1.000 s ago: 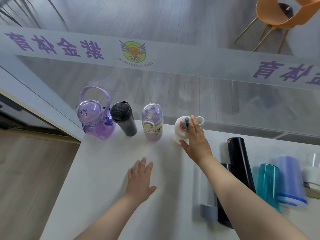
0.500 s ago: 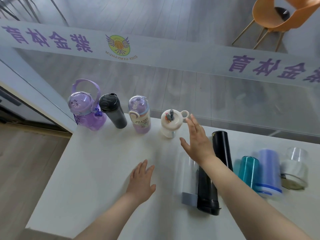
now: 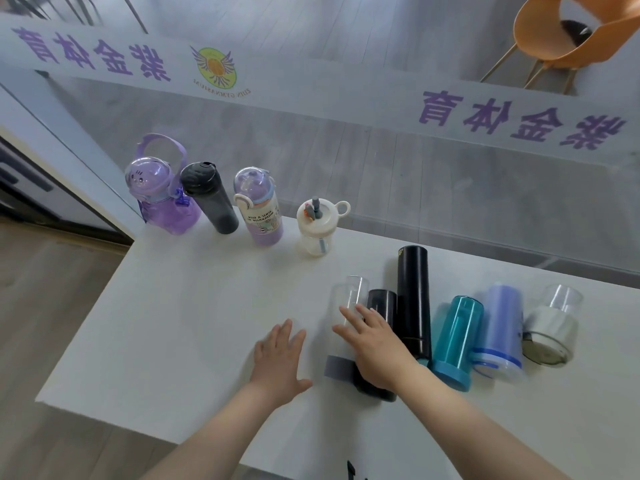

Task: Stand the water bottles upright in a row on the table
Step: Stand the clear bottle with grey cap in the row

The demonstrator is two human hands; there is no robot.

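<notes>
- Left hand [image 3: 278,355]: bare, no glove, ring or watch visible.
- Right hand [image 3: 372,348]: bare too, nothing worn on fingers or wrist.
- Both forearms are uncovered to the frame's lower edge; no sleeve or cuff shows.

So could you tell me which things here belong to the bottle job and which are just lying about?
Part of the job:
- standing: purple jug, dark grey bottle, lilac bottle, white cup
- lying: clear bottle, black bottle, tall black flask, teal bottle, blue bottle, white-banded bottle
- table
- right hand, reaching over the clear bottle

Just lying about:
- orange chair
- glass wall
</notes>
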